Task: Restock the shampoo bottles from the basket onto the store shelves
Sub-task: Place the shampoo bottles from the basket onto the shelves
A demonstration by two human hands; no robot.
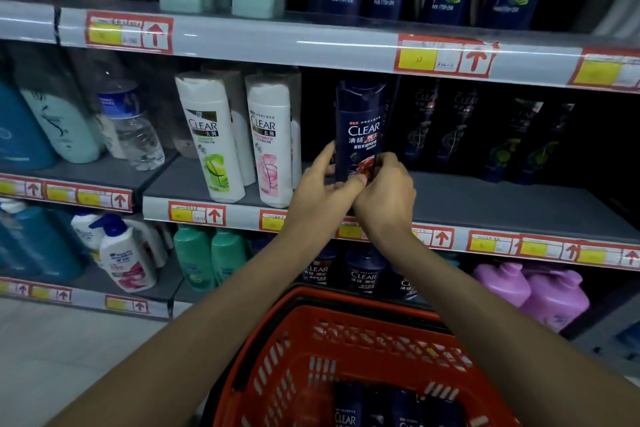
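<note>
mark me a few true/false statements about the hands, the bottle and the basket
1. The left hand and the right hand both hold the blue bottle near its bottom. True.
2. The blue bottle lies flat on its side. False: it is upright.
3. The basket is empty. False: dark bottles lie in it.
4. White bottles stand left of the blue bottle on the same shelf. True.
</note>
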